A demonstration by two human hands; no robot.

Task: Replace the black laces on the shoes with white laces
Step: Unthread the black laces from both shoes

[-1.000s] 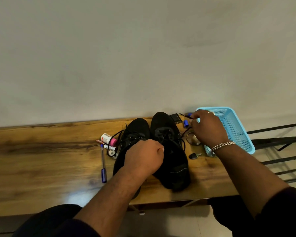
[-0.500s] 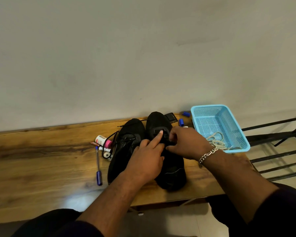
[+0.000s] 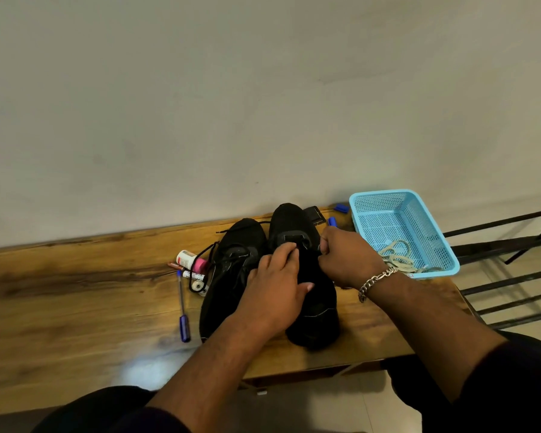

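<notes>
The shoes sit side by side on the wooden counter point(image 3: 75, 307), toes toward the wall: the right shoe point(image 3: 310, 295) under both hands, the left shoe point(image 3: 231, 270) with its black lace point(image 3: 206, 254) trailing loose. The left hand point(image 3: 278, 295) and right hand point(image 3: 347, 260) curl their fingers at the right shoe's tongue, probably pinching lace there. White laces point(image 3: 397, 257) lie in the blue basket point(image 3: 434, 220).

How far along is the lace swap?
Early. Done: nothing is relaced; the left shoe keeps its black lace. In hand: both hands, left and right, work at the right shoe. Left: white laces lie unused in the blue basket.
</notes>
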